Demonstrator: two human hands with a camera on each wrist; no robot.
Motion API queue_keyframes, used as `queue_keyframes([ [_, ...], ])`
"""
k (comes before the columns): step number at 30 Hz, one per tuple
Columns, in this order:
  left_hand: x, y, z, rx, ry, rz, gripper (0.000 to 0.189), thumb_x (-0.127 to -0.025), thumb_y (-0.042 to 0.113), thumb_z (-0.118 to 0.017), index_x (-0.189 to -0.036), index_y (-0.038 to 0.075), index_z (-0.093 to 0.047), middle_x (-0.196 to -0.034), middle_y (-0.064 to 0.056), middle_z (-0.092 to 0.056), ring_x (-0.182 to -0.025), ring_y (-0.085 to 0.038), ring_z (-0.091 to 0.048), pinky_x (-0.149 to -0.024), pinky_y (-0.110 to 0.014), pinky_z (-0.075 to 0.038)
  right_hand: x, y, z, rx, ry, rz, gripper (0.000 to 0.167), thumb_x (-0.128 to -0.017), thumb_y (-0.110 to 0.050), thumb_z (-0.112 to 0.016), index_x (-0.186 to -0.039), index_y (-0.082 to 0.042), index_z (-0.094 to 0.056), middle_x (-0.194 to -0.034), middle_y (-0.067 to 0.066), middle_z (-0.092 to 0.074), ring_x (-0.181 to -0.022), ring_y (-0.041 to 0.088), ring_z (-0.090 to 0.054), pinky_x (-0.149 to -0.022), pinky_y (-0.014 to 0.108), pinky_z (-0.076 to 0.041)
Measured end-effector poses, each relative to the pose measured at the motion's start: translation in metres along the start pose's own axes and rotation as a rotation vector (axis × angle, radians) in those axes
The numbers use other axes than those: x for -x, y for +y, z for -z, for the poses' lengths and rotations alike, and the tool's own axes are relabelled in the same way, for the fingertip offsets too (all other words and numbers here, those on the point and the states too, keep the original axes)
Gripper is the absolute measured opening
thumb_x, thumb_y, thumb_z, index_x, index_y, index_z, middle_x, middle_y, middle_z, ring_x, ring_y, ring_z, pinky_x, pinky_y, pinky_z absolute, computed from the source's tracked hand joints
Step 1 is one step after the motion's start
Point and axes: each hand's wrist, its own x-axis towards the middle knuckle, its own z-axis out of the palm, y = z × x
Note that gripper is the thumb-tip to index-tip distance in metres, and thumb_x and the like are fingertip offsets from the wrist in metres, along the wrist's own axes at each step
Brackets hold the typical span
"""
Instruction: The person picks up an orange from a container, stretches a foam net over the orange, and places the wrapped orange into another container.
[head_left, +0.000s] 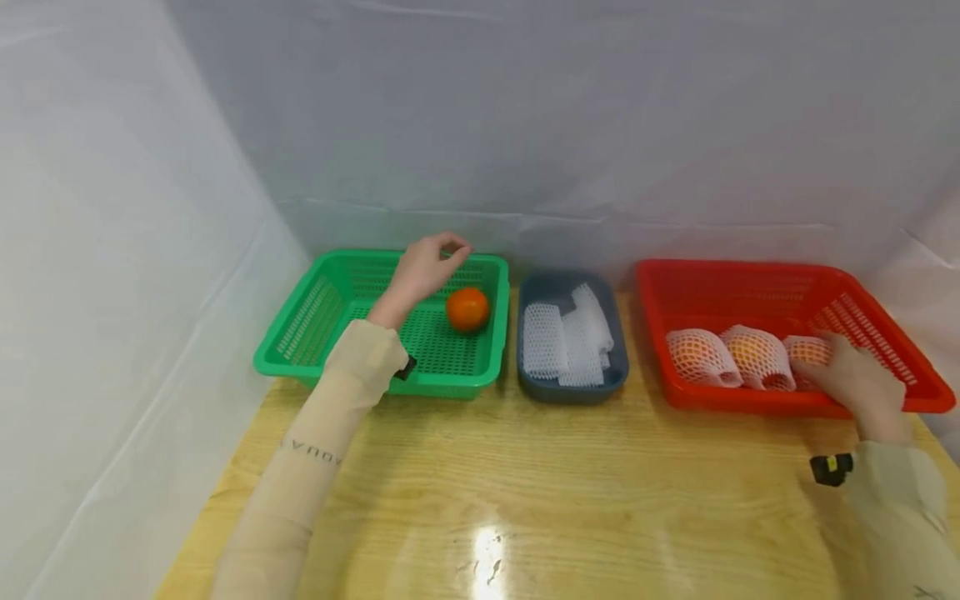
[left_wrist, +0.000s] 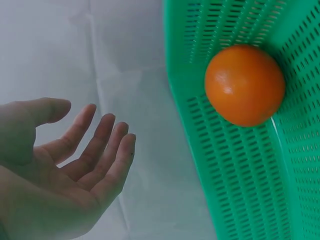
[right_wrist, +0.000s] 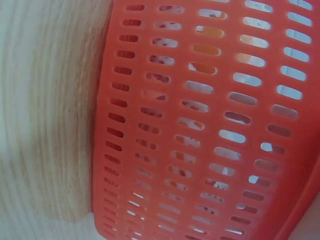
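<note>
My left hand [head_left: 429,268] hangs over the far side of the green basket [head_left: 292,369], fingers loosely bent and nothing in them. In the left wrist view its palm and fingertips show apart from the orange [left_wrist: 245,85], which lies bare in that basket's right part. Over the front right of the red basket [head_left: 750,402], my right hand [head_left: 855,379], slightly blurred, has its thumb and fingers around an orange in a white foam net [head_left: 806,350]. Two more netted fruits [head_left: 701,357] lie beside it. The basket's slotted wall [right_wrist: 200,125] hides this hand in the right wrist view.
Between the baskets stands a dark blue-grey bin [head_left: 573,393] with several white foam nets [head_left: 545,342] inside. All three containers stand along the back of a wooden table [head_left: 525,475]. White sheeting [head_left: 525,125] rises behind and at the sides.
</note>
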Motion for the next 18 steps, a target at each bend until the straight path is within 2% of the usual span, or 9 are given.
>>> queue_keyframes([
  [6,-0.010,-0.007,-0.006,-0.087,-0.083,0.002,0.036,-0.106,0.028,-0.054,-0.132,0.006,-0.063,-0.135,-0.014,-0.063,-0.121,-0.032,-0.059,-0.101,-0.048,-0.048,0.002,-0.002,0.000,-0.016,0.057,0.042,0.092,-0.098,-0.068,-0.043,-0.146,0.010,-0.034,-0.138,0.047,-0.037,-0.118,0.063,-0.041,-0.077,0.074,-0.044],
  [10,-0.017,-0.014,-0.014,-0.188,-0.159,-0.010,0.037,-0.104,0.029,-0.058,-0.132,0.004,-0.063,-0.135,-0.017,-0.062,-0.123,-0.034,-0.058,-0.103,-0.048,-0.047,0.003,-0.001,-0.002,-0.043,0.111,0.066,0.085,-0.100,-0.064,-0.042,-0.143,0.009,-0.040,-0.135,0.045,-0.043,-0.112,0.061,-0.048,-0.072,0.069,-0.046],
  [15,-0.020,-0.017,-0.021,-0.284,-0.250,0.010,0.044,-0.102,0.026,-0.063,-0.138,0.002,-0.058,-0.142,-0.019,-0.058,-0.128,-0.035,-0.055,-0.106,-0.049,-0.045,0.008,-0.002,-0.004,-0.107,0.189,0.100,0.074,-0.103,-0.055,-0.044,-0.142,0.008,-0.044,-0.121,0.041,-0.057,-0.099,0.057,-0.055,-0.056,0.053,-0.048],
  [18,-0.021,-0.018,-0.024,-0.307,-0.305,0.030,0.051,-0.100,0.024,-0.066,-0.143,0.001,-0.053,-0.146,-0.018,-0.054,-0.131,-0.036,-0.052,-0.108,-0.050,-0.044,0.010,-0.003,-0.004,-0.137,0.215,0.094,0.070,-0.104,-0.052,-0.045,-0.142,0.007,-0.046,-0.122,0.041,-0.056,-0.101,0.057,-0.053,-0.058,0.054,-0.048],
])
